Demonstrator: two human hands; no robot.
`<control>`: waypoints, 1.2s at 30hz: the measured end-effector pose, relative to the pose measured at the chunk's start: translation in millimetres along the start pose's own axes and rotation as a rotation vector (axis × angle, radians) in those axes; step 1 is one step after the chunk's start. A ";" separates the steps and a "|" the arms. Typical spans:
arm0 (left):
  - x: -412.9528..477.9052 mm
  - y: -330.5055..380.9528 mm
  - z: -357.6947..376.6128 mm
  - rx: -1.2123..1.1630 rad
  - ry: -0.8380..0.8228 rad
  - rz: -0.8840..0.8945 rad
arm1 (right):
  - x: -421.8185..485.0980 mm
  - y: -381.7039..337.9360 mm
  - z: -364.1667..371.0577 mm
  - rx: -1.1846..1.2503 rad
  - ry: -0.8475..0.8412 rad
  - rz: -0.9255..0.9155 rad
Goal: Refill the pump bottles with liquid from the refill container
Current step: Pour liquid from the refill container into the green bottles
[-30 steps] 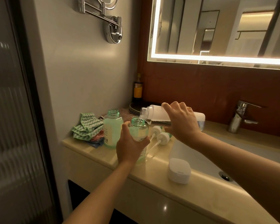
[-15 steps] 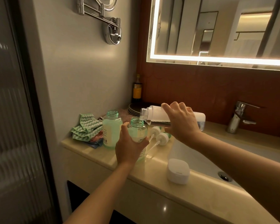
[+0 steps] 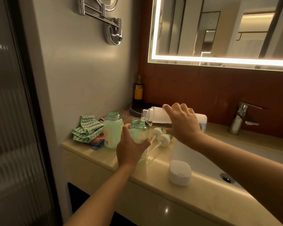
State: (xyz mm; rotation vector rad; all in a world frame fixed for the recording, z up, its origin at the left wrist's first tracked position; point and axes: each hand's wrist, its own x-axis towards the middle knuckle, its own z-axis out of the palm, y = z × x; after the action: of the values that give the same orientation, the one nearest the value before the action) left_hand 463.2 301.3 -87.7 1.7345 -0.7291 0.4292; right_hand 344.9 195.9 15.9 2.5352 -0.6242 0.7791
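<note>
Two clasps: left grip [image 3: 131, 151], bottle [image 3: 140, 133]; right grip [image 3: 184, 124] (higher), container [image 3: 154, 112]

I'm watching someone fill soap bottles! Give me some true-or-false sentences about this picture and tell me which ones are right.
1. The left hand holds the near green bottle. True.
2. The refill container stands upright. False: the right hand holds it tipped, its mouth over that bottle's opening.
3. The far green bottle has its pump on. False: its neck is open, and two pump tops lie on the counter.
4. A green zigzag cloth lies beside the far green bottle. True.
</note>
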 end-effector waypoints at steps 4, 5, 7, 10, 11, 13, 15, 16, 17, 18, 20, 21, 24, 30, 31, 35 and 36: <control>0.5 -1.4 0.9 0.005 0.001 -0.001 | -0.4 0.1 -0.3 0.000 -0.006 -0.001; 0.5 -1.6 1.1 0.005 0.000 0.000 | -0.4 0.0 -0.4 0.000 -0.005 -0.002; 0.5 -1.9 1.2 0.002 -0.003 0.001 | -0.2 0.0 -0.6 0.007 -0.003 -0.003; 0.5 -2.1 1.0 0.007 -0.003 0.005 | 0.2 -0.1 -0.9 0.004 -0.003 -0.002; 0.7 -2.3 1.1 0.011 -0.003 0.007 | 0.3 -0.1 -0.8 0.000 -0.002 -0.002; 0.7 -2.5 1.3 0.015 0.000 0.006 | 0.6 -0.1 -0.7 -0.005 0.000 -0.003; 0.8 -2.6 1.3 0.016 0.000 0.005 | 0.9 -0.1 -0.7 -0.007 0.002 -0.005; 0.8 -2.7 1.2 0.016 -0.001 0.005 | 1.2 -0.1 -0.6 -0.010 0.004 -0.007; 0.8 -2.6 1.2 0.015 -0.003 0.004 | 1.2 0.1 -0.5 -0.012 0.005 -0.007; 0.7 -2.4 1.2 0.013 -0.004 0.003 | 1.2 0.4 -0.4 -0.013 0.005 -0.007; 0.6 -1.7 1.0 0.011 -0.005 0.000 | 1.1 0.6 -0.2 -0.010 0.005 -0.007; 0.6 -1.3 0.8 0.011 -0.006 -0.002 | 1.3 0.5 -0.1 -0.008 0.004 -0.007; 0.3 -0.8 0.0 0.018 -0.010 -0.003 | 1.5 0.6 0.1 -0.010 0.004 -0.007; -0.1 0.5 -1.1 0.001 -0.017 -0.012 | 0.6 0.3 0.0 -0.007 0.007 -0.008; -0.1 0.6 -1.1 0.000 -0.016 -0.014 | 0.6 0.3 -0.4 -0.005 0.007 -0.007; -0.2 0.4 -1.2 -0.001 -0.020 -0.013 | 1.6 0.4 -2.0 -0.006 0.001 -0.011; -0.3 0.3 -1.2 0.000 -0.021 -0.013 | 1.9 0.4 -2.4 -0.004 0.000 -0.013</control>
State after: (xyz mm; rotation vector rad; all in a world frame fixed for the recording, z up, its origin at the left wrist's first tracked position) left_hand 462.8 302.5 -87.3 1.7448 -0.7319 0.4024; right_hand 345.1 196.2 18.9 2.5330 -0.6089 0.7724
